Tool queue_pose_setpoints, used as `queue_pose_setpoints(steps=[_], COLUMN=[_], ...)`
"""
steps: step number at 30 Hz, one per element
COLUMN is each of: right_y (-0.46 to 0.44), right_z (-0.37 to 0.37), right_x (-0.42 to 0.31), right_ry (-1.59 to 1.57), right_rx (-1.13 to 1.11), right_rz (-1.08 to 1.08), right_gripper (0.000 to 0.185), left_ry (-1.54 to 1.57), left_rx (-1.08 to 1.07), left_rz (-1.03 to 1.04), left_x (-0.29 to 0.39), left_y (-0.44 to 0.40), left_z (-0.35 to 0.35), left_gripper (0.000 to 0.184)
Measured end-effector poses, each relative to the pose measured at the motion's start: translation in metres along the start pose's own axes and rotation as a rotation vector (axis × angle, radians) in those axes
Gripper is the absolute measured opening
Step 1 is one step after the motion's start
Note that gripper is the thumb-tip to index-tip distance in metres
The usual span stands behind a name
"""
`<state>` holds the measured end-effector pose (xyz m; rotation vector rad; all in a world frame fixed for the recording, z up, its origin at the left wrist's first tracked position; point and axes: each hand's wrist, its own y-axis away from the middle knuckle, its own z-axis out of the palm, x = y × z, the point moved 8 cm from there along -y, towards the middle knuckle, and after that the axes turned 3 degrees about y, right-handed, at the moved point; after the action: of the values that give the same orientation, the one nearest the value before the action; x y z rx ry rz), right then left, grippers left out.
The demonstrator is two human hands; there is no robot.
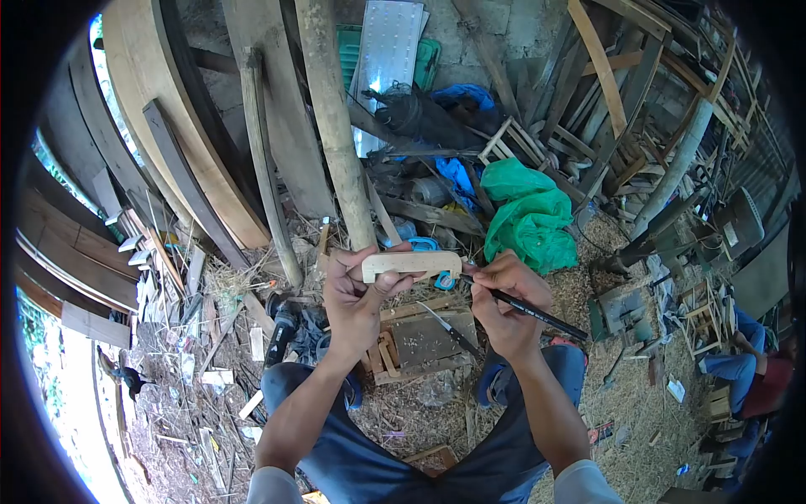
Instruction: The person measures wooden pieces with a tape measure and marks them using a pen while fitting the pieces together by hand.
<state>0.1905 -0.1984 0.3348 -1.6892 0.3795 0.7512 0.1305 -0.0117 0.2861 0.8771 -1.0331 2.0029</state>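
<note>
My left hand (351,296) is closed around the left part of a small pale wooden piece (411,264), shaped like a drawer handle with a downturned end. The thumb presses on its near face and the fingers lie behind it. In my right hand (510,309) is a slim black pencil (546,317), gripped between thumb and fingers. The pencil's writing end points at the right end of the wooden piece; whether it touches is too small to tell. Below the hands, a knife (453,330) with a black handle lies across a low wooden block (428,346).
A dark power tool (280,334) stands by my left knee. Beyond my hands are a green plastic bag (533,220) and a wooden post (337,126). Tall boards (193,126) lean at the left. Another person (747,370) sits at far right. Shavings and offcuts cover the ground.
</note>
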Motion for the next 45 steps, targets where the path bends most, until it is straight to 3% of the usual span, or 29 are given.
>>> queue_pose_setpoints(steps=[19,26,32,40,45], right_y=[-0.003,0.003,0.004,0.005,0.008], right_z=[-0.001,-0.003,-0.013,0.001,0.012], right_x=[-0.006,0.003,0.011,0.007,0.011], right_ry=[0.039,-0.084,-0.177,-0.150,-0.033], right_rx=[0.002,0.016,0.054,-0.005,-0.040], right_rz=[-0.033,0.079,0.149,0.117,0.084], right_gripper=[0.013,0.009,0.010,0.009,0.010], left_ry=[-0.003,0.006,-0.108,0.020,-0.238], left_rx=[-0.004,-0.017,-0.097,-0.240,-0.362], left_rz=[0.000,-0.015,-0.071,-0.444,-0.394], left_x=[0.000,0.001,-0.012,-0.031,-0.038], left_y=[-0.001,-0.002,0.000,0.011,0.020], left_z=[0.003,0.005,0.004,0.022,0.029], left_gripper=[0.030,0.030,0.031,0.029,0.021])
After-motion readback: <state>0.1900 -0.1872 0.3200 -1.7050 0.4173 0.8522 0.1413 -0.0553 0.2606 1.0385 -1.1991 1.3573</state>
